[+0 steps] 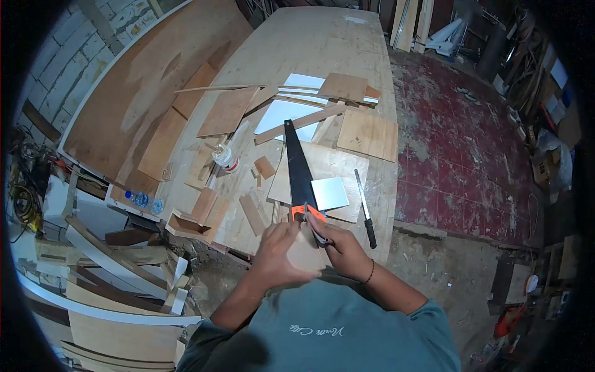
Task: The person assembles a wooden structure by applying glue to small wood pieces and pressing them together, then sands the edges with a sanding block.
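Close to my chest, my left hand [273, 254] is closed around a small pale wooden piece [304, 253]. My right hand [344, 248] is closed at the piece's right side, its fingers round a slim greyish object whose kind I cannot make out. Just beyond both hands lies a handsaw [299, 164] with a black blade and an orange handle, its blade pointing away from me. To the right of the saw are a small silvery square plate [330, 193] and a long, thin tool with a black handle [369, 229]. Pale boards [347, 164] lie under them.
The long wooden table [313, 40] carries wood strips and panels [369, 133], a clear jar [224, 159], a plastic bottle [144, 201] and an open wooden box [189, 224]. A large curved panel [142, 80] stands left. Red tiled floor [458, 155] lies right.
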A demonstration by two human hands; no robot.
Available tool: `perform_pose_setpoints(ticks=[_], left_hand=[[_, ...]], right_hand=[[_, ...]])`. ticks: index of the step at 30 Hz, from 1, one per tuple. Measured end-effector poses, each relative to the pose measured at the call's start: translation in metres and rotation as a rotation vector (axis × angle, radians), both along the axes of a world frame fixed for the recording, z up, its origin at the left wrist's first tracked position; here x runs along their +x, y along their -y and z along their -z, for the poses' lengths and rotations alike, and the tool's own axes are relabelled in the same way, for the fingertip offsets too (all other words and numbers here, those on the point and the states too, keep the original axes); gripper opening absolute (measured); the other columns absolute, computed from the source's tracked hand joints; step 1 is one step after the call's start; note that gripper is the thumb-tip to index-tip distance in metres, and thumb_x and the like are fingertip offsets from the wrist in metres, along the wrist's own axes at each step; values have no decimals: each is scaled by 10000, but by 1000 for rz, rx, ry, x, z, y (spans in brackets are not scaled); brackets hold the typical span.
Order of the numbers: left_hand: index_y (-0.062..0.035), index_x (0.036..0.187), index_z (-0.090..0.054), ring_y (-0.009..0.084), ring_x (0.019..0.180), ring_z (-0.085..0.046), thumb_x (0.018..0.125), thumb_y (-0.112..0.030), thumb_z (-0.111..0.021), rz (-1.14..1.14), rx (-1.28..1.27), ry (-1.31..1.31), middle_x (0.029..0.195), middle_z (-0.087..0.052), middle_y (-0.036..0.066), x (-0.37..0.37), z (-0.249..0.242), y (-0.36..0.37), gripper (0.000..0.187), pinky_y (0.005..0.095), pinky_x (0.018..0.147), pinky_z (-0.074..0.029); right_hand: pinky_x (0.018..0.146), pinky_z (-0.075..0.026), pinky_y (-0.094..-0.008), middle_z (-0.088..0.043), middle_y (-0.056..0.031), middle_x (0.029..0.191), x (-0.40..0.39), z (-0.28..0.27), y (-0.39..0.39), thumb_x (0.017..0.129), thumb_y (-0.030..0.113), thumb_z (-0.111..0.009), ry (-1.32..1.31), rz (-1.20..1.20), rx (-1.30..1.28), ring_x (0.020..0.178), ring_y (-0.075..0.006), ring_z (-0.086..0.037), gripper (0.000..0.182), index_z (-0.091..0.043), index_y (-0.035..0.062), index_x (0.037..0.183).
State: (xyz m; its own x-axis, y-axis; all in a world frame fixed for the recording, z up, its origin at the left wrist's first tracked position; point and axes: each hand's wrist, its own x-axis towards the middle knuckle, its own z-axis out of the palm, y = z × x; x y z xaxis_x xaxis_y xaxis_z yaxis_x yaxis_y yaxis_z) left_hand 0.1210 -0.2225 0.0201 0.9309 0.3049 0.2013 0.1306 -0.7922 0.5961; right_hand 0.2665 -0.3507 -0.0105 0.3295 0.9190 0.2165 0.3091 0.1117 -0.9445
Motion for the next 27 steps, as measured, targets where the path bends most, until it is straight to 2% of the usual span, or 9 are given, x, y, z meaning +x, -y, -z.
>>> perform_pose_setpoints(ticks=[3, 4, 5, 7, 12, 17, 19, 25, 27], left_hand=[[47, 1315, -426, 345, 1069, -487, 445, -400, -877, 183, -136, 64, 1131, -516, 172, -1, -7, 7, 1077, 420, 948, -376], [27, 1335, -425, 330, 1101, -483, 435, -384, -885, 147, -324, 49, 1149, -518, 173, -4, -7, -1, 1091, 409, 972, -369], [27, 1335, -425, 330, 1101, -483, 435, -384, -885, 149, -320, 52, 1149, -518, 173, -6, -10, -7, 1091, 409, 972, -369], [4, 1354, -419, 327, 1118, -482, 423, -365, -890, 80, -348, 30, 1157, -521, 173, -9, -14, -13, 1106, 406, 985, -366], [56, 1308, -418, 341, 1024, -511, 438, -303, -865, -178, -29, 94, 1075, -547, 173, 3, -13, -13, 1042, 430, 914, -388], [46, 1201, -507, 343, 983, -515, 435, -304, -831, -125, 116, 102, 1018, -539, 161, 13, -13, 2, 902, 425, 878, -391], [34, 1256, -462, 337, 999, -515, 467, -318, -838, -45, 109, -140, 1055, -532, 170, 14, -9, 11, 943, 427, 886, -385], [28, 1112, -538, 337, 930, -532, 481, -342, -815, -245, 150, 88, 948, -540, 149, 18, -1, -11, 782, 427, 857, -406], [40, 1154, -546, 339, 950, -538, 481, -342, -816, 15, 132, -57, 979, -549, 156, 16, 0, 3, 820, 425, 862, -410]], right_hand=[[872, -436, -254, -543, -185, 1289, 6, 16, -10, 732, -200, -368, -52, 52, 20, 917, -200, -573, 698, -410, 48, 1384], [992, -389, -296, -506, -190, 1332, 10, 14, -11, 728, -195, -358, -191, 161, -61, 1141, -266, -557, 686, -423, 35, 1371], [992, -389, -296, -506, -190, 1332, 10, 11, -9, 728, -195, -358, -188, 162, -56, 1141, -266, -557, 686, -423, 35, 1371], [1066, -321, -334, -486, -195, 1349, 10, -1, -3, 729, -189, -357, 31, 201, 113, 1283, -283, -446, 676, -429, 27, 1365], [1104, -256, -338, -334, -190, 1464, -14, -42, 19, 796, -127, -419, 64, -163, 39, 1352, -273, -346, 643, -329, 11, 1417], [1116, -224, -343, -288, -216, 1474, -2, -16, 9, 913, 27, -489, -16, -142, 99, 1383, -309, -268, 546, -287, -18, 1418], [1120, -213, -344, -277, -225, 1476, 5, -4, 1, 911, 32, -502, -75, -94, 55, 1389, -308, -250, 558, -283, -5, 1423], [1082, -298, -352, -211, -246, 1490, -17, -8, 5, 898, 53, -541, 93, -81, -26, 1343, -387, -305, 579, -296, 41, 1422], [1084, -300, -356, -215, -257, 1483, -5, 2, -7, 899, 61, -539, 120, 18, 13, 1335, -399, -308, 573, -303, 57, 1421]])
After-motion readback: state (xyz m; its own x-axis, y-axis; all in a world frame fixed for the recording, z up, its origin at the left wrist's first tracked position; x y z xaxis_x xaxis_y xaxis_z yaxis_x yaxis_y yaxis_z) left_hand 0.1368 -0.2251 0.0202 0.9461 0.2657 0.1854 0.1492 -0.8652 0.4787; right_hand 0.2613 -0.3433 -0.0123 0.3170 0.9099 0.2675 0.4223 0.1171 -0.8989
